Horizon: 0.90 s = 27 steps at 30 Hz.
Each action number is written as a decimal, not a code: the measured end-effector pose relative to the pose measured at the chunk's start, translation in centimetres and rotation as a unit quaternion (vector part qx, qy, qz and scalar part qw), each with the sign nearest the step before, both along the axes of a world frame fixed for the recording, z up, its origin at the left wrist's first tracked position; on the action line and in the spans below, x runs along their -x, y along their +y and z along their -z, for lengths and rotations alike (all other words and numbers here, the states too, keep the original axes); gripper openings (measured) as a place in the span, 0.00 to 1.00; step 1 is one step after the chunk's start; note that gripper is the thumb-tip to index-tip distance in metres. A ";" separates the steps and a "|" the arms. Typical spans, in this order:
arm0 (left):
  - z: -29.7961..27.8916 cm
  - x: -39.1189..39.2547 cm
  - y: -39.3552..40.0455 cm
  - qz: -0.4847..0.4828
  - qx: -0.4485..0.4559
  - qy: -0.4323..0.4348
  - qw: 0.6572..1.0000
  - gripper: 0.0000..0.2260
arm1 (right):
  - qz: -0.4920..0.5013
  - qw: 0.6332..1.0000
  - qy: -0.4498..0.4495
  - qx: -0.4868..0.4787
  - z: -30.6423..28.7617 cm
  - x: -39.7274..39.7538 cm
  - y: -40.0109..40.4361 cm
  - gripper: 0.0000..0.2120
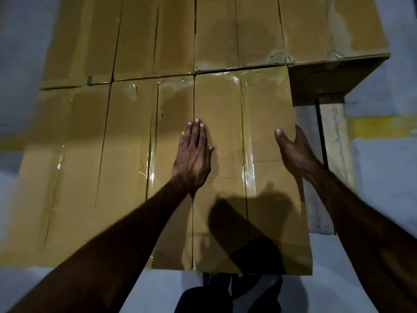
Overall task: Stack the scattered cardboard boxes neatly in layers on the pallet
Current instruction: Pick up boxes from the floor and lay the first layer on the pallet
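Left hand [194,152] flat, fingers straight, pressing top of taped brown cardboard box [248,168] at near right end of layer; right hand [293,150] cupping its right side, fingers hidden. Probably squaring against neighbours. Grey wooden pallet [334,141] showing beside.

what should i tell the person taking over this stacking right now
Left hand: flat, fingers straight, pressing the top of the near right box at its seam with the neighbouring box.
Right hand: open, palm against that box's right side edge, thumb on top.
Done: the top layer shows two rows of taped boxes; this one sits at the near right end.
Left: nudge it flush. The far right box looks lower, and bare pallet shows right of it, so that side appears unfilled.
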<state>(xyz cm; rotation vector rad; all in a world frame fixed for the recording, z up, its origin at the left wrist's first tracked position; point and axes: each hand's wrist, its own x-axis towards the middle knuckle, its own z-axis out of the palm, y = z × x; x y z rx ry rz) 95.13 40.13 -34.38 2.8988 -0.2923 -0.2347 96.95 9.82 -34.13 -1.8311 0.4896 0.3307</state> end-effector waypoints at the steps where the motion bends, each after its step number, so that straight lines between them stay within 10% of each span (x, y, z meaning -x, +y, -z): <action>1: -0.1 0.0 0.0 0.000 -0.004 0.002 1.000 0.30 | -0.006 1.000 0.007 -0.001 -0.3 0.6 0.0 0.31; 8: -1.9 2.0 -0.5 -0.010 -0.016 0.057 0.998 0.31 | -0.033 0.991 0.123 0.051 -1.2 13.1 -1.4 0.39; 14: -2.4 11.5 -0.3 0.008 -0.014 0.099 0.995 0.33 | 0.076 0.978 0.175 -0.084 -2.8 23.9 -0.6 0.34; 21: -1.9 14.8 -0.4 -0.013 0.001 0.086 0.996 0.33 | 0.146 0.973 0.163 -0.074 -2.8 25.0 0.8 0.21; 27: -1.6 14.8 -0.3 -0.010 0.021 0.078 0.997 0.33 | 0.132 0.976 0.171 -0.022 -1.9 25.0 0.9 0.31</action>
